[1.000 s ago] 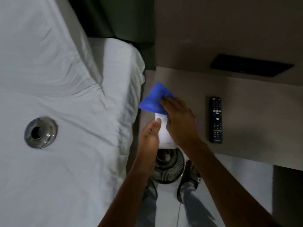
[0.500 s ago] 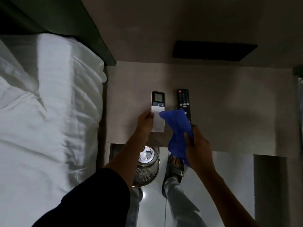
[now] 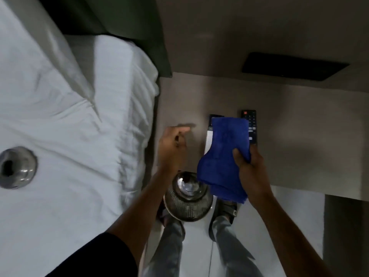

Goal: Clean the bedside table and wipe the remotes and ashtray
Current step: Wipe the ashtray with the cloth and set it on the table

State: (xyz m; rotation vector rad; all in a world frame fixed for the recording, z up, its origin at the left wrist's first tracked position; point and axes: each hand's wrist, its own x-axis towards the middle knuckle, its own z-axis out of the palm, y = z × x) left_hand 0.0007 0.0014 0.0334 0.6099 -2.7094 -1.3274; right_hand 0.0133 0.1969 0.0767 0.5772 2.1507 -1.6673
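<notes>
My right hand (image 3: 250,168) grips a blue cloth (image 3: 225,154) that hangs over the front of the grey bedside table (image 3: 299,136). The cloth hides most of a white remote (image 3: 208,140) lying on the table. A black remote (image 3: 252,126) lies just right of it, partly covered too. My left hand (image 3: 172,146) hovers empty over the table's left part, fingers loosely apart, a little left of the white remote. A round metal ashtray (image 3: 17,167) rests on the white bed at the far left.
The white bed (image 3: 69,136) fills the left side, close against the table. A metal mesh bin (image 3: 187,198) stands on the floor below the table's front edge, between my feet. A dark flat panel (image 3: 293,66) sits on the wall behind the table.
My left hand has let go of the white remote, now lying on the table, and moved left. My right hand has brought the blue cloth over both remotes.
</notes>
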